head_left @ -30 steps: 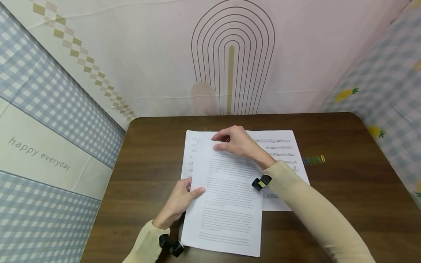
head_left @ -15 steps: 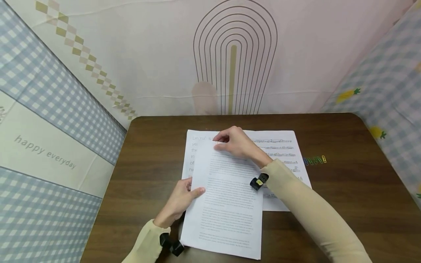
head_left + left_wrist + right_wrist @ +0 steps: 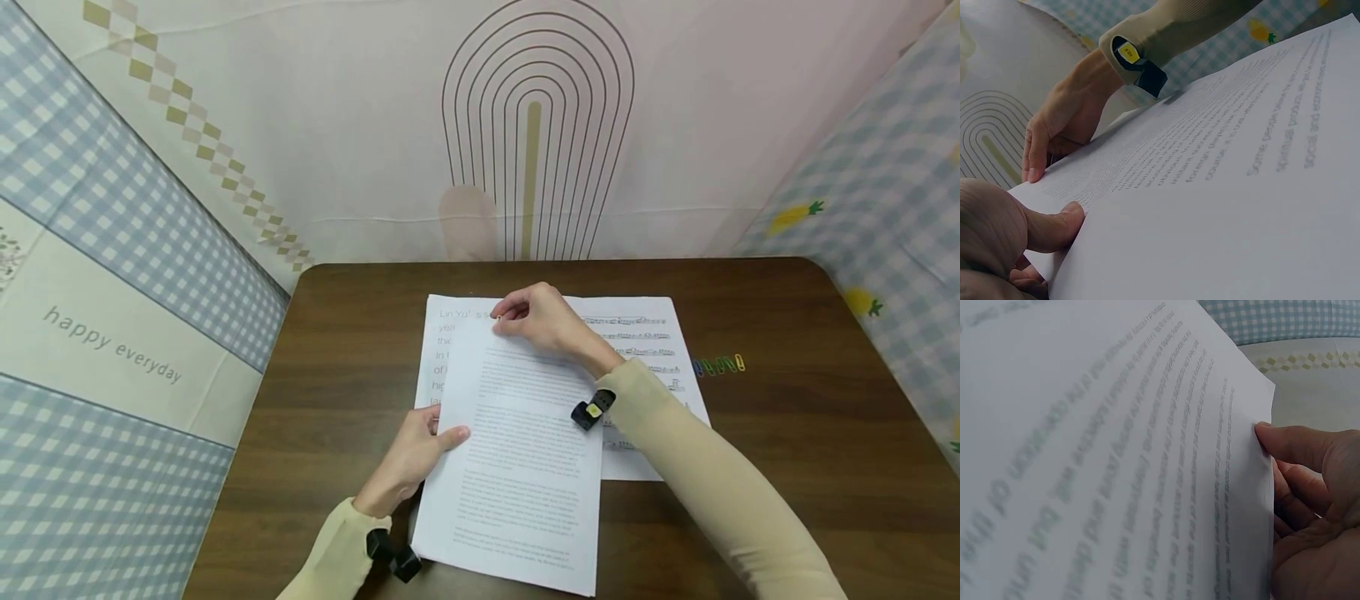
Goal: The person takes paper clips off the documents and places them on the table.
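A stack of printed sheets (image 3: 525, 467), dense with small text, is raised and slanted over other papers. My left hand (image 3: 412, 450) holds its left edge, thumb on top and fingers underneath, as the left wrist view also shows. At the top edge my right hand (image 3: 543, 321) pinches the sheets. In the right wrist view, the right thumb (image 3: 1294, 445) lies on the face near a corner, with the other fingers behind the edge. A tiny light speck shows at the right fingertips; its kind is too small to tell.
Beneath lie a large-print page (image 3: 438, 350) on the left and a sheet-music page (image 3: 645, 333) on the right. Several coloured paper clips (image 3: 722, 365) lie in a row to the right on the brown wooden table (image 3: 337, 350). Patterned cloths hang behind and at the sides.
The right hand has shifted slightly right and up along the top edge of the sheets. The left hand keeps its hold, nearly still.
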`<action>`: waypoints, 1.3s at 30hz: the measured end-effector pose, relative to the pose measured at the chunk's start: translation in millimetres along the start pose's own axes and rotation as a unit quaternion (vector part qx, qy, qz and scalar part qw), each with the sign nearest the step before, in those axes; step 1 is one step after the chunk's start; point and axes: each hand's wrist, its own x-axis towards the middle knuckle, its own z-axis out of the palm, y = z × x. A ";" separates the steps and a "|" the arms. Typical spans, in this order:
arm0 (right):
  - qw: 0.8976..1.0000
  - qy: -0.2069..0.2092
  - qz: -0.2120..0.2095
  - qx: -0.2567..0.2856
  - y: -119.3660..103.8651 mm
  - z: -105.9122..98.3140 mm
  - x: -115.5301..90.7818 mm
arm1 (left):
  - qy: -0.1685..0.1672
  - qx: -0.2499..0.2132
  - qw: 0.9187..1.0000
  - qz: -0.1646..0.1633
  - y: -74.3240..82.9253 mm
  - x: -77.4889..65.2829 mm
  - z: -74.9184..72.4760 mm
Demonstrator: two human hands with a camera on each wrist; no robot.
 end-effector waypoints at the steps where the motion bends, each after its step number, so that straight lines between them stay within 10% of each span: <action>1: 1.000 0.002 0.000 0.003 0.5 -0.8 0.1 | -0.002 -0.001 1.000 -0.001 0.0 0.0 0.0; 27: 0.987 0.069 0.046 0.139 23.0 -38.2 -22.5 | 0.043 0.029 0.998 -0.019 -0.8 -4.0 -14.4; 39: 0.986 0.116 0.073 0.097 50.6 -65.5 -60.4 | 0.100 0.049 0.994 -0.020 -1.9 -5.6 -44.9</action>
